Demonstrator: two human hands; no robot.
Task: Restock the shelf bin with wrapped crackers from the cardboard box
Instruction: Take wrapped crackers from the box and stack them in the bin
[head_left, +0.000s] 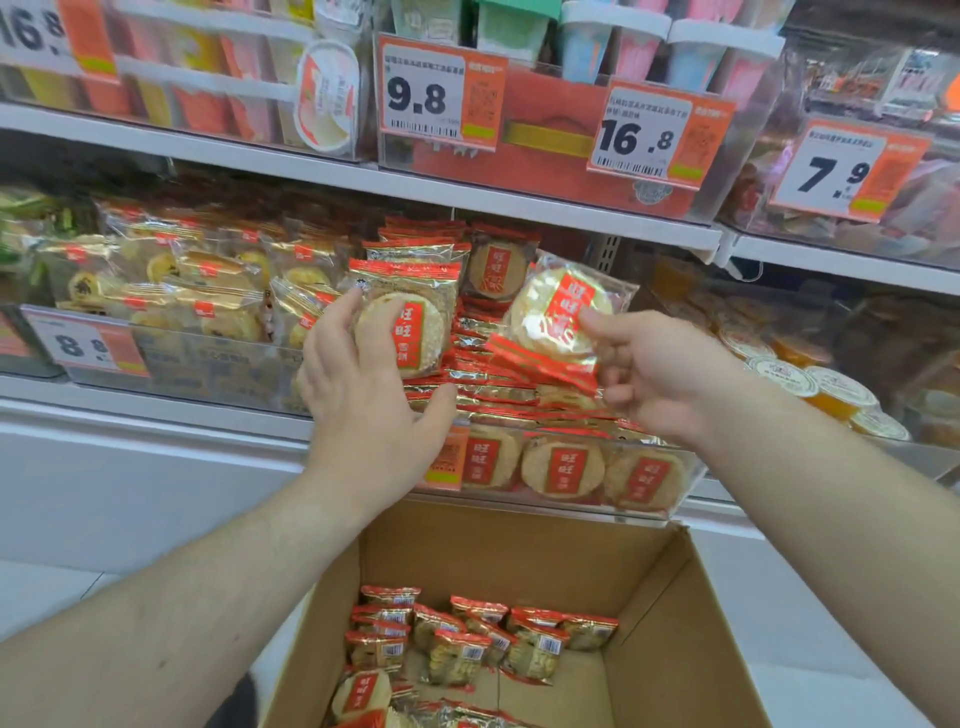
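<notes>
Looks like the restock is well underway. The clear shelf bin (644, 512) at centre frame is already stacked high with wrapped rice crackers, yet the cardboard box (670, 618) at the bottom still has a loose layer of packs (467, 644) inside, so there's more to go. The left hand (363, 395) has its fingers curled around an upright cracker pack (402, 317) at the bin's left side. The right hand (649, 369) pinches another pack (558, 317), tilted, just above the pile. How deep the bin goes is hard to tell, and the box's near end is cut off by the frame, so the remaining count is anyone's guess.
</notes>
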